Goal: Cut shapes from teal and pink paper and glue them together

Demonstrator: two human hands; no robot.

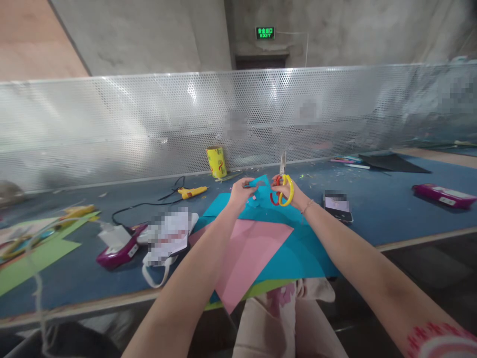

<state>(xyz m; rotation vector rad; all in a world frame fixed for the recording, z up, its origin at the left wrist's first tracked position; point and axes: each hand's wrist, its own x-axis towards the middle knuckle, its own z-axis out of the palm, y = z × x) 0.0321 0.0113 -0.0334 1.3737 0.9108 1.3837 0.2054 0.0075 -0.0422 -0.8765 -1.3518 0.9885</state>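
Note:
My left hand (239,193) pinches a small piece of blue paper (263,181) between thumb and fingers, above the table. Close by on the right, my right hand (295,193) is closed around scissors (286,197) with red and yellow handles, their metal blades pointing away from me. Its fingertips are at the right edge of the blue piece; whether they grip it too, I cannot tell. Beneath both hands lie large blue sheets (307,253), with a pink sheet (251,248) on top, overhanging the table's front edge.
Left of the sheets are a phone (173,233), a purple device (124,252), a yellow glue gun (193,192) with its black cord, and green paper (44,261). A yellow roll (216,162) stands by the perforated metal screen (156,129). Another phone (338,206) lies right.

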